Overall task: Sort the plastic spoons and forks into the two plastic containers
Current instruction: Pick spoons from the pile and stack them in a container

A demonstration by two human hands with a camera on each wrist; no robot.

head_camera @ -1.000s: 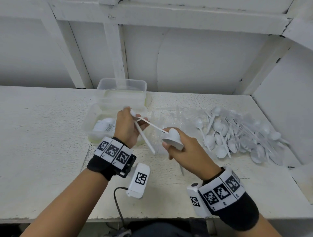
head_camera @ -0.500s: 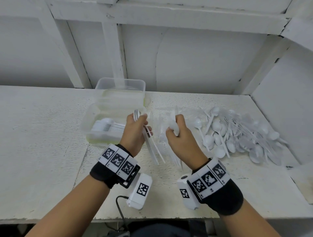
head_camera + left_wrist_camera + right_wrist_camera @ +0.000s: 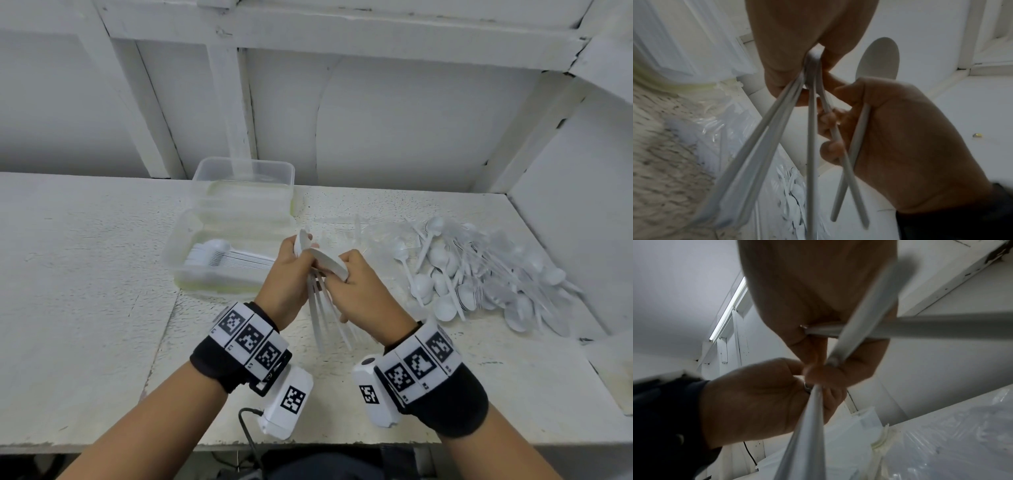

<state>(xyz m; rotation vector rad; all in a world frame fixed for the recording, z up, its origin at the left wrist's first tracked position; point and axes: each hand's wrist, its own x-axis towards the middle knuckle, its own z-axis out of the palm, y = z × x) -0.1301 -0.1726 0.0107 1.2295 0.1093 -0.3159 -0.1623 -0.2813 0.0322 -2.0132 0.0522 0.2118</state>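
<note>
My left hand (image 3: 287,274) grips a bundle of white plastic cutlery (image 3: 318,308) near its heads, the handles fanning down toward me. My right hand (image 3: 359,291) is pressed against it, fingers curled round a white spoon (image 3: 329,263) whose bowl lies across the top of the bundle. In the left wrist view the left hand (image 3: 797,48) pinches several handles (image 3: 810,129), and the right hand (image 3: 900,138) holds the spoon's bowl (image 3: 877,58) upright. The near clear container (image 3: 178,253) holds a row of stacked spoons (image 3: 222,257); a second clear container (image 3: 243,181) stands behind it.
A large loose pile of white spoons and forks (image 3: 479,274) lies on the table (image 3: 85,274) at the right. A crumpled clear plastic bag (image 3: 363,233) sits between the pile and the containers. White walls close the back and right side.
The hands have come together over the table's middle. The right hand has brought its spoon up against the left hand's bundle, which now hangs with handles toward me.
</note>
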